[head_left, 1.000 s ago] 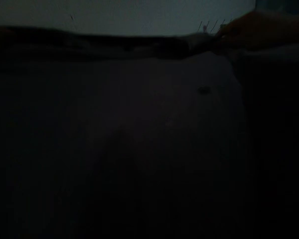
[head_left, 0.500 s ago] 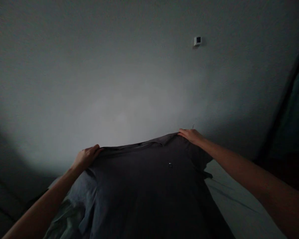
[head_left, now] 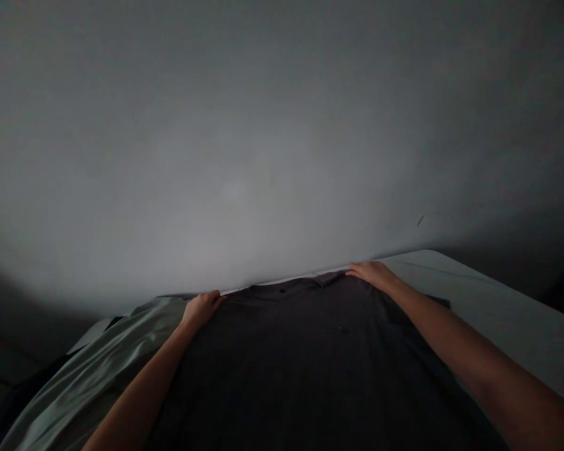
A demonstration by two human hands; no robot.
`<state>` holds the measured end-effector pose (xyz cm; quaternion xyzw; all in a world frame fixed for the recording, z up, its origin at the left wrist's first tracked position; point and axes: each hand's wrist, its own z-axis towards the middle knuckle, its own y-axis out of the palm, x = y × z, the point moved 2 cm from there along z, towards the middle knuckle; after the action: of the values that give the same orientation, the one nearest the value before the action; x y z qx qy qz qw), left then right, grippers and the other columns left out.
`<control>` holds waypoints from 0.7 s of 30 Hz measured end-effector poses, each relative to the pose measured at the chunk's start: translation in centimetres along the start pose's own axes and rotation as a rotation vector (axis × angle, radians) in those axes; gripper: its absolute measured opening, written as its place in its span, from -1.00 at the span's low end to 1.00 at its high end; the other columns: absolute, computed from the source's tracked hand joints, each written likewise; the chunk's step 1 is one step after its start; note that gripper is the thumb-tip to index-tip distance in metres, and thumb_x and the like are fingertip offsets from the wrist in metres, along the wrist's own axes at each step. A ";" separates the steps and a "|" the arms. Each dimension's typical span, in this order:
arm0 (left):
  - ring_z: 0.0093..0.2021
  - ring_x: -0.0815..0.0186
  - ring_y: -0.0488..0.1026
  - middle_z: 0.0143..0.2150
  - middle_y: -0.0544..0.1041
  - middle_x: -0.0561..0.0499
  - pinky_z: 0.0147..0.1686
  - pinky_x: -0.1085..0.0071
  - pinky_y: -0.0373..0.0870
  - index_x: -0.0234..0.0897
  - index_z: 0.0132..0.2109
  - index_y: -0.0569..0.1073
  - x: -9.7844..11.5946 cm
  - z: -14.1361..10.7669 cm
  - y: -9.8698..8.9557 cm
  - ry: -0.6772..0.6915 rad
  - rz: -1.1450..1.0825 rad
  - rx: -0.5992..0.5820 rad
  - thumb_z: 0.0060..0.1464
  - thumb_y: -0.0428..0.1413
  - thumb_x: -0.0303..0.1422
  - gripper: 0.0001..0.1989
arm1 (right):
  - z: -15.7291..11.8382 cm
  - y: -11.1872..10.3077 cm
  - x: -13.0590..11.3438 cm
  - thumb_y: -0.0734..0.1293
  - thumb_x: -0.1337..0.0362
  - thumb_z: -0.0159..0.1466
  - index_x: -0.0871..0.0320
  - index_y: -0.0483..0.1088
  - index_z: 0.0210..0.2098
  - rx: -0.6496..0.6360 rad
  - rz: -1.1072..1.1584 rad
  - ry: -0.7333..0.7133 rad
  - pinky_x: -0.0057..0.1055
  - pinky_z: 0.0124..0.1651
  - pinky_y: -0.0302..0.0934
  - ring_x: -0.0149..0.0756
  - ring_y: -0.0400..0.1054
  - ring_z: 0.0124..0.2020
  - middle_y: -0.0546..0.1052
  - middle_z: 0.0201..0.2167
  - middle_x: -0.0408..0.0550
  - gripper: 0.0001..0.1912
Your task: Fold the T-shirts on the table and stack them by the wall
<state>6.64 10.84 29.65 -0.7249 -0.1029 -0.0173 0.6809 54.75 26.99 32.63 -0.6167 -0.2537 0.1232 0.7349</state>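
A dark grey T-shirt (head_left: 286, 357) is spread out in front of me, its collar end toward the wall and a small mark on its chest. My left hand (head_left: 203, 309) is closed on the shirt's left shoulder, and my right hand (head_left: 370, 274) pinches the right shoulder. Between the two hands the neckline runs nearly level, close to the far edge of a white table. The shirt's lower part goes out of view at the bottom, and my forearms cover parts of its sides.
The white table (head_left: 489, 307) extends to the right of the shirt, with faint lines on its top. A pale greenish cloth (head_left: 98, 369) lies rumpled at the left. Behind the table rises a plain grey wall (head_left: 263, 156) with a small mark (head_left: 420, 220).
Both hands have lowered the raised T-shirt onto the table, and they sit farther right in view. My view has tilted down, so the small white wall device is out of sight.
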 end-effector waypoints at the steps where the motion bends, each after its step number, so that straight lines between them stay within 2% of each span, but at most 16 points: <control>1: -0.16 0.03 0.56 -0.21 0.62 -0.17 -0.26 0.24 0.39 -0.17 -0.19 0.50 0.3 0.0 0.1 0.018 -0.014 -0.003 0.25 -0.17 -0.11 -0.60 | 0.0 0.1 0.2 0.22 0.15 0.32 0.02 0.51 -0.30 -0.013 -0.019 -0.004 -0.32 -0.35 0.25 -0.07 0.51 -0.30 0.62 -0.38 0.01 -0.77; 4: -0.16 -0.01 0.55 -0.21 0.61 -0.17 -0.26 0.20 0.39 -0.17 -0.18 0.52 1.1 0.1 0.0 0.018 -0.011 -0.022 0.24 -0.15 -0.10 -0.59 | 0.0 0.1 -0.1 0.23 0.14 0.31 0.08 0.50 -0.30 -0.033 -0.084 0.018 -0.34 -0.36 0.24 -0.07 0.50 -0.31 0.61 -0.38 0.03 -0.76; 6: -0.13 -0.01 0.54 -0.18 0.60 -0.15 -0.25 0.21 0.39 -0.17 -0.13 0.50 1.5 -0.2 -0.7 -0.006 0.017 -0.004 0.23 -0.11 -0.12 -0.64 | -0.2 -0.5 -1.2 0.25 0.19 0.30 0.11 0.49 -0.31 -0.020 -0.116 0.082 -0.33 -0.39 0.25 -0.06 0.49 -0.34 0.60 -0.40 0.06 -0.79; 8: -0.06 0.00 0.51 -0.12 0.58 -0.14 -0.18 0.20 0.38 -0.18 -0.06 0.47 1.7 -1.2 -2.2 -0.014 0.041 0.050 0.22 -0.08 -0.21 -0.70 | -0.7 -1.8 -3.0 0.27 0.30 0.27 0.17 0.48 -0.27 0.016 -0.139 0.131 -0.27 -0.31 0.30 -0.01 0.49 -0.27 0.59 -0.33 0.15 -0.85; 10: 0.00 0.01 0.47 -0.06 0.57 -0.14 -0.10 0.18 0.36 -0.17 -0.02 0.44 1.7 -3.6 -4.1 -0.017 0.060 0.106 0.22 -0.11 -0.30 -0.70 | -1.9 -3.5 -5.4 0.30 0.38 0.22 0.20 0.46 -0.17 0.057 -0.148 0.116 -0.17 -0.14 0.32 0.04 0.45 -0.12 0.56 -0.18 0.21 -0.81; 13: 0.02 0.05 0.45 -0.08 0.56 -0.10 -0.03 0.13 0.32 -0.11 -0.09 0.47 0.6 -10.0 -6.3 -0.051 0.100 0.159 0.24 -0.20 -0.37 -0.65 | -5.8 -5.9 -9.1 0.34 0.37 0.18 0.15 0.44 -0.06 0.101 -0.039 -0.010 -0.11 0.03 0.31 0.03 0.39 0.02 0.50 -0.01 0.17 -0.69; 15: 0.06 0.05 0.42 -0.05 0.55 -0.10 0.06 0.06 0.28 -0.08 -0.13 0.48 -1.0 -15.6 -6.4 -0.097 0.156 0.205 0.20 -0.19 -0.40 -0.65 | -10.3 -6.8 -11.3 0.33 0.30 0.20 0.08 0.44 -0.04 0.130 0.115 -0.109 -0.09 0.08 0.32 0.00 0.39 0.06 0.47 0.05 0.12 -0.68; 18: 0.25 -0.06 0.23 0.23 0.37 -0.13 0.21 -0.18 0.08 -0.03 0.02 0.46 -4.4 -24.0 -4.1 -0.219 0.197 0.253 0.11 -0.05 -0.32 -0.64 | -18.7 -7.4 -13.6 0.32 0.15 0.21 -0.09 0.44 0.00 0.132 0.340 -0.184 -0.05 0.13 0.32 -0.01 0.37 0.11 0.45 0.12 0.03 -0.65; 21: 0.38 -0.23 -0.06 0.42 0.03 -0.16 0.18 -0.42 -0.09 0.01 0.24 0.28 -7.9 -30.6 -1.4 -0.478 0.107 0.231 0.10 -0.03 -0.08 -0.45 | -25.7 -8.0 -15.2 0.31 0.05 0.23 -0.14 0.45 0.01 0.001 0.505 -0.163 -0.09 0.13 0.34 -0.04 0.36 0.13 0.43 0.15 -0.02 -0.64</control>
<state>2.22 -20.43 31.96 -0.6303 -0.2233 0.2021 0.7156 54.41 -3.83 34.21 -0.6481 -0.1499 0.3522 0.6584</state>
